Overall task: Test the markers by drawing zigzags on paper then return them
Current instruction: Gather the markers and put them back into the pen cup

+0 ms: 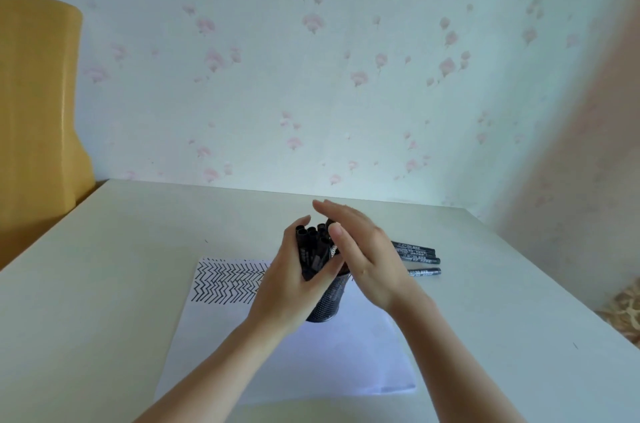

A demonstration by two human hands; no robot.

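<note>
A black mesh pen cup (327, 303) stands on the white paper (294, 356) and holds a bunch of black markers (311, 242). My left hand (291, 284) grips the bunch of markers from the left, just above the cup's rim. My right hand (363, 259) is held flat with straight fingers against the right side and top of the bunch. Rows of black zigzags (227, 280) fill the paper's upper left corner. Several more black markers (419, 258) lie on the table to the right, behind my right hand.
The pale table (121, 284) meets a flowered wall at the back. A yellow chair back (38, 103) stands at the left. A woven object (623, 311) sits off the table's right edge.
</note>
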